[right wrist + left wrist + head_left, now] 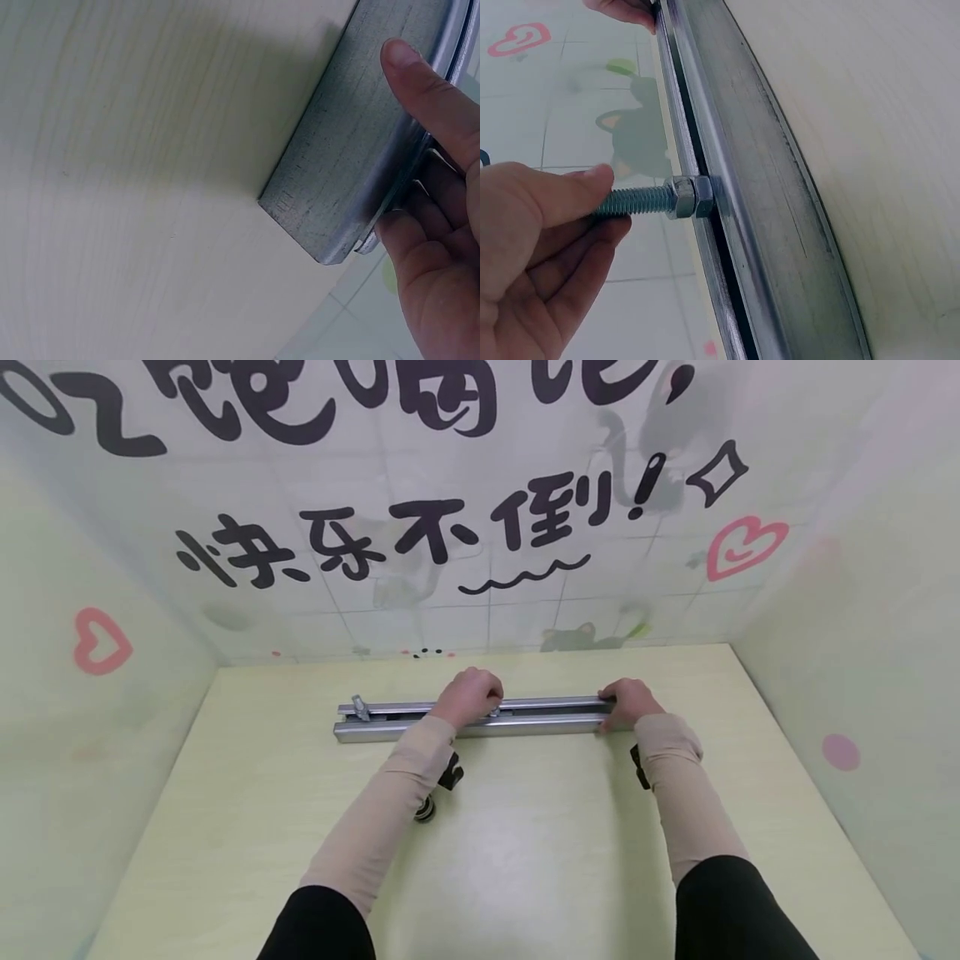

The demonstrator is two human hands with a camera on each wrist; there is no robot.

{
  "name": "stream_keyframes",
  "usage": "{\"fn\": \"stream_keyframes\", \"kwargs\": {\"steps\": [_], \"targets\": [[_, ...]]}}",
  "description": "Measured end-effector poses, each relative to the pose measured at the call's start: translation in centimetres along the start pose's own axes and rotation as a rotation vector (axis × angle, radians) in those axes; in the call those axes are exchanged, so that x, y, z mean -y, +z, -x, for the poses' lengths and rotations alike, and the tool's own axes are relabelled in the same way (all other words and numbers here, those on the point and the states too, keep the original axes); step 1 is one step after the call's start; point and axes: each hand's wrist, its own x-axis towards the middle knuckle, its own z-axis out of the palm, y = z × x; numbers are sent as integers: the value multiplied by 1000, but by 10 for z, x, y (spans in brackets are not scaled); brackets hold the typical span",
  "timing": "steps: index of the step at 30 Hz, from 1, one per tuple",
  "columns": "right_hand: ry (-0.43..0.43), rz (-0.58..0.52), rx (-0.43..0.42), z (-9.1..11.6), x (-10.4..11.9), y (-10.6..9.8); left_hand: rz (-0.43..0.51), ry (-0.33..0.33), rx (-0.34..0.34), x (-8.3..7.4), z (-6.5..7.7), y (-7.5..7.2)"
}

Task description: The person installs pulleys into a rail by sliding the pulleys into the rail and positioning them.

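Observation:
A long slotted metal channel (536,725) lies crosswise on the table with its slot facing up. My left hand (467,695) is over its middle, and in the left wrist view the thumb and fingers pinch a threaded bolt (639,201). Two hex nuts (690,196) sit on that bolt right at the slot. At the channel's right end my right hand (632,703) grips it, thumb on the near side wall (330,142) and fingers curled over the far side. Another bolt (361,707) stands tilted in the slot near the left end.
A small dark ringed round object (425,810) lies on the pale wooden table (540,843), partly hidden by the left forearm. Behind the channel rises a printed back wall (420,627), with side walls (862,677) at left and right.

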Motion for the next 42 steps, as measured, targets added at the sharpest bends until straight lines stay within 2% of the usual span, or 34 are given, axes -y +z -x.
{"fn": "stream_keyframes", "kwargs": {"steps": [3,7,11,15,19,21,24,27,30,35,39,42], "targets": [[17,-18,10,1,0,1,47,11,27,10,4,-4],[14,-22,15,1,-1,4,118,1,-9,33,20,-22],[6,-15,11,-1,-6,6,147,-52,-53,60,49,-49],[8,-23,12,-2,-9,7,136,-161,-74,94,83,-68],[6,-16,17,-2,-7,6,129,-292,-39,133,108,-67],[10,-11,16,-2,-6,6,115,-318,6,149,116,-61],[2,-1,15,-1,-4,6,118,-316,53,166,121,-50],[0,-2,19,0,-3,5,127,-285,58,175,121,-42],[-9,6,15,2,-2,0,125,-277,54,173,116,-41],[-54,47,10,4,2,-1,67,-309,71,166,112,-45],[-79,102,69,5,9,0,77,-323,71,165,114,-45],[-91,118,94,7,26,-6,98,-329,70,165,116,-45]]}}
